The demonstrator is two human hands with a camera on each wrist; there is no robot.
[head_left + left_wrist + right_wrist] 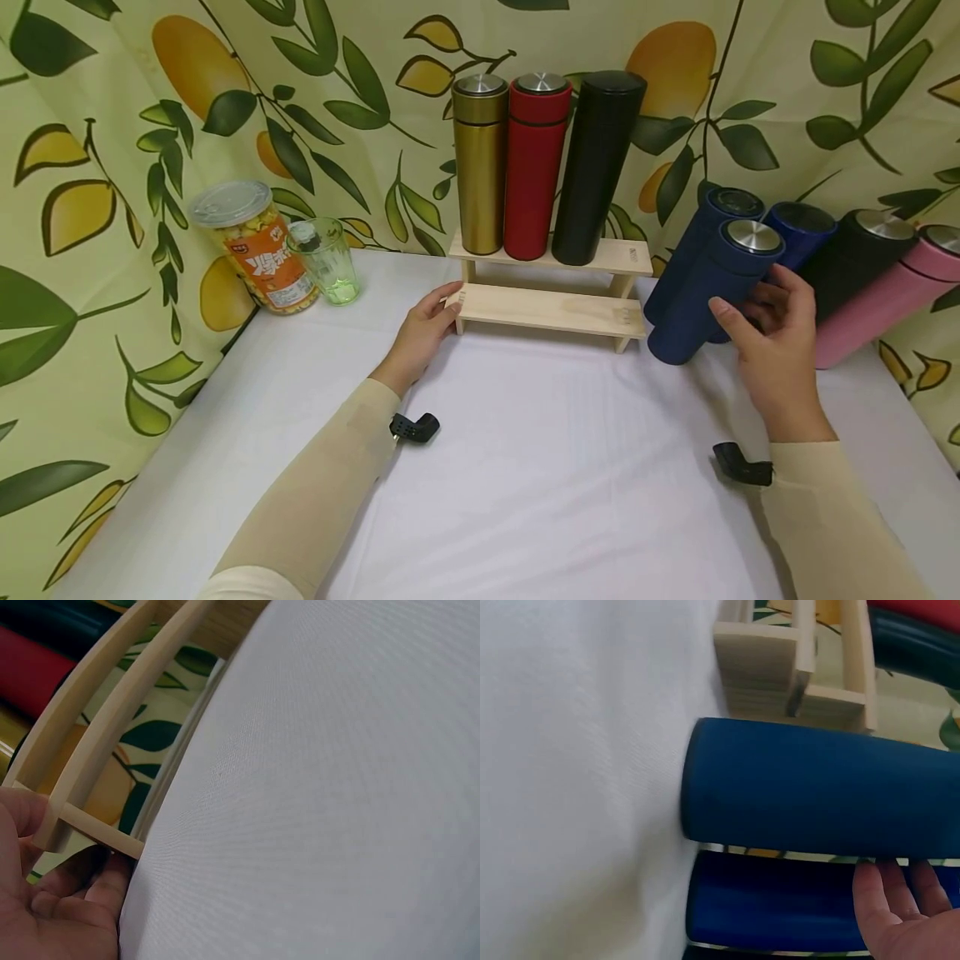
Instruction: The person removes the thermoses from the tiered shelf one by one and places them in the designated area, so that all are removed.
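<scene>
A two-tier wooden rack (547,310) stands at the back middle; my left hand (422,332) grips the left end of its lower step. In the left wrist view the thumb lies on the board's end, with curled fingers (109,889) beside the leg. My right hand (780,358) holds a navy blue thermos bottle (708,296) at its right side, the thumb across its front. The right wrist view shows fingertips (866,877) against the navy bottle's side. Gold (482,167), red (536,167) and black (600,167) thermos bottles stand on the upper step.
Behind the held bottle are another navy bottle (727,202), a bright blue bottle (802,218), a black bottle (862,258) and a pink bottle (885,304). A snack jar (258,250) and a green glass (330,262) stand at left. A patterned curtain (300,108) hangs behind the white table.
</scene>
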